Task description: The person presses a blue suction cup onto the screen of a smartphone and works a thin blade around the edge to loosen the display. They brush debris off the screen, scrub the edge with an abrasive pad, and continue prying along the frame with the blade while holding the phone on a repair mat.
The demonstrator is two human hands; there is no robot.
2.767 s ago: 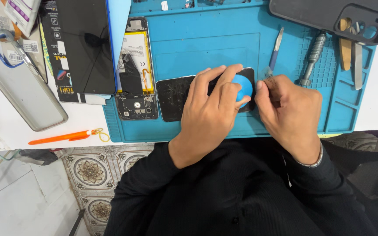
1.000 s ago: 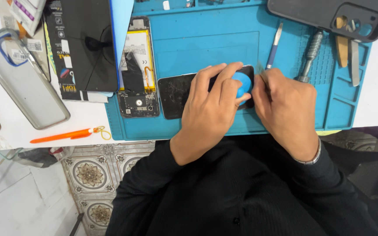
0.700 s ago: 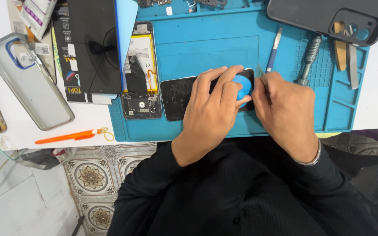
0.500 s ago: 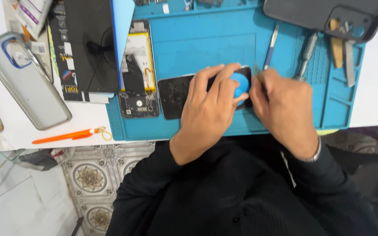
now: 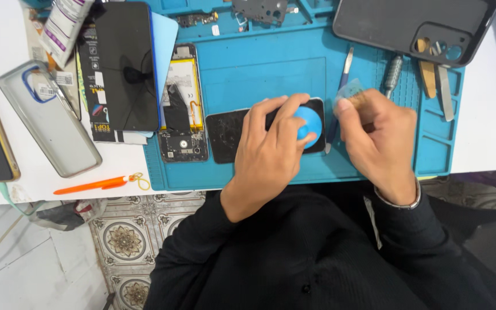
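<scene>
Left hand [image 5: 271, 152], centre of frame: fingers curled down over a blue suction cup [image 5: 308, 123] seated on a dark phone screen [image 5: 228, 135] that lies flat on the teal repair mat [image 5: 259, 69]. Right hand [image 5: 377, 135], just right of centre: thumb and fingers pinched closed on a thin clear pick [image 5: 350, 92] at the screen's right edge. Adjacent items: opened phone body [image 5: 180, 103] with yellow battery label, left of the screen; blue-handled spudger [image 5: 344, 66] and metal screwdriver [image 5: 392, 72], upper right; dark phone case [image 5: 397, 26], top right; orange pen [image 5: 96, 183], lower left on the white table [image 5: 489, 132]. Risks, judged: too hard a pull on the cup could crack the glass; the pick, pushed too deep, could nick whatever lies under the edge; the cup could pop loose; the screen could slide on the mat.
</scene>
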